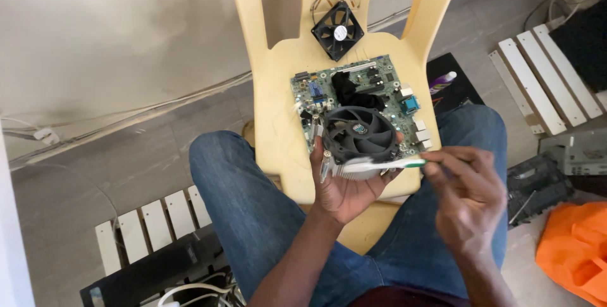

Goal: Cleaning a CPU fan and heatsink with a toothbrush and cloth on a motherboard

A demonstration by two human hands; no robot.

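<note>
The left hand (344, 187) cups the cooler fan (361, 135) from beneath, steadying it above the circuit board (354, 92). The right hand (465, 196) pinches what looks like a toothbrush (379, 165), bristles against the fins.

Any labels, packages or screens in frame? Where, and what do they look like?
Round sticker, white, on the hub of the loose black fan at the chair back.
Round sticker, dark with blue-grey, on the hub of the cooler fan in the left hand.
Bottle, purple and white, on the floor right of the chair.
No screens.
</note>
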